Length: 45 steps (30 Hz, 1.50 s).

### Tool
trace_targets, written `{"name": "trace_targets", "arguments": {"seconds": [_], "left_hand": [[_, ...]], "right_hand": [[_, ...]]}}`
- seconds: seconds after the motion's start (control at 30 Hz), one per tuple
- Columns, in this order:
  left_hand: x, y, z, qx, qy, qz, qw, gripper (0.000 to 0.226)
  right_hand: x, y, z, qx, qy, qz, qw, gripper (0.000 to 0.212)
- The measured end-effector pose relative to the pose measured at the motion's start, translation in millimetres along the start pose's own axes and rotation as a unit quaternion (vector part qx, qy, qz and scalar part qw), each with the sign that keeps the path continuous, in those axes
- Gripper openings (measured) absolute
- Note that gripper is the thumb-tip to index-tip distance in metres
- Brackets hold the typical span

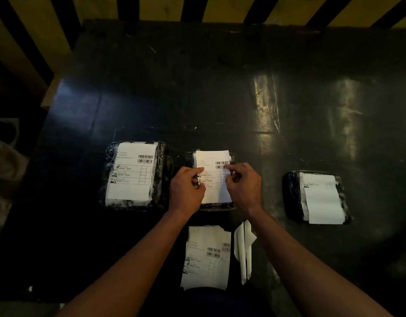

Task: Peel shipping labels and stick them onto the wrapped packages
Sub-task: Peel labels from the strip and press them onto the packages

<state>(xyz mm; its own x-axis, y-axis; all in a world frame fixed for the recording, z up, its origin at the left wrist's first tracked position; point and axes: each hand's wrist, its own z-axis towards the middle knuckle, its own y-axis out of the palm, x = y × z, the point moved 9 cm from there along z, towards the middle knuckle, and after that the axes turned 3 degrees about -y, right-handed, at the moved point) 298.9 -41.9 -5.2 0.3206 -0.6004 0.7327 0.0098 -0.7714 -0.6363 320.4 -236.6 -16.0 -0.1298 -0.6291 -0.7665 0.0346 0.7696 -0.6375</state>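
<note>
Both hands work at the middle package (216,205), at the table's (220,88) six o'clock. The left hand (187,188) and right hand (244,187) pinch the label's (214,179) side edges with curled fingers, likely to square it before pressing down. Packages at nine o'clock (134,175) and three o'clock (316,196) already carry labels. Spare labels (206,257) wait nearest the person. Barcodes show; the text is too small to read.

The single head view looked steeply down from above onto a dark table (220,88), close over both forearms, wall stripes beyond.
</note>
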Motion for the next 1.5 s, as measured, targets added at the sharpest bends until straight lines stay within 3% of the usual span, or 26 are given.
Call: {"name": "trace_targets", "arguments": {"seconds": [0.33, 0.53, 0.63, 0.73, 0.8, 0.93, 1.13, 1.23, 1.4, 1.5], "left_hand": [[-4.7, -5.3, 5.6, -0.005, -0.011, 0.106, 0.994, 0.048], [5.2, -3.6, -2.9, -0.006, 0.059, 0.163, 0.985, 0.048], [7.7, 6.4, -13.0, -0.041, 0.11, 0.178, 0.977, 0.054], [3.1, 19.6, -18.5, -0.076, 0.13, 0.201, 0.968, 0.062], [-0.9, 24.7, -20.5, -0.088, 0.129, 0.214, 0.964, 0.063], [-2.5, 29.0, -24.7, -0.106, 0.137, 0.225, 0.959, 0.064], [-4.0, 29.3, -21.7, -0.103, 0.15, 0.22, 0.958, 0.061], [-6.3, 27.4, -21.0, -0.101, 0.156, 0.214, 0.959, 0.06], [-7.2, 25.1, -19.9, -0.103, 0.151, 0.207, 0.961, 0.062], [-7.2, 26.7, -20.0, -0.101, 0.147, 0.207, 0.962, 0.063]], "right_hand": [[-10.4, 6.6, 1.9, -0.03, -0.047, -0.092, 0.994, 0.03], [-0.7, -4.9, 3.6, -0.035, -0.041, -0.175, 0.983, 0.041], [-8.5, -9.3, -8.1, -0.029, -0.125, -0.218, 0.967, 0.042], [-19.8, 13.8, -33.8, -0.085, -0.224, -0.233, 0.942, 0.051], [-21.7, 30.1, -43.5, -0.123, -0.246, -0.257, 0.926, 0.055], [-21.2, 51.3, -34.1, -0.19, -0.225, -0.305, 0.906, 0.066], [-31.3, 64.2, -4.4, -0.229, -0.2, -0.337, 0.891, 0.072], [-21.3, 53.7, 0.3, -0.221, -0.174, -0.339, 0.898, 0.082], [3.3, 29.9, 24.2, -0.208, -0.06, -0.326, 0.92, 0.097], [-7.9, 30.2, 22.6, -0.195, -0.114, -0.324, 0.919, 0.086]]}}
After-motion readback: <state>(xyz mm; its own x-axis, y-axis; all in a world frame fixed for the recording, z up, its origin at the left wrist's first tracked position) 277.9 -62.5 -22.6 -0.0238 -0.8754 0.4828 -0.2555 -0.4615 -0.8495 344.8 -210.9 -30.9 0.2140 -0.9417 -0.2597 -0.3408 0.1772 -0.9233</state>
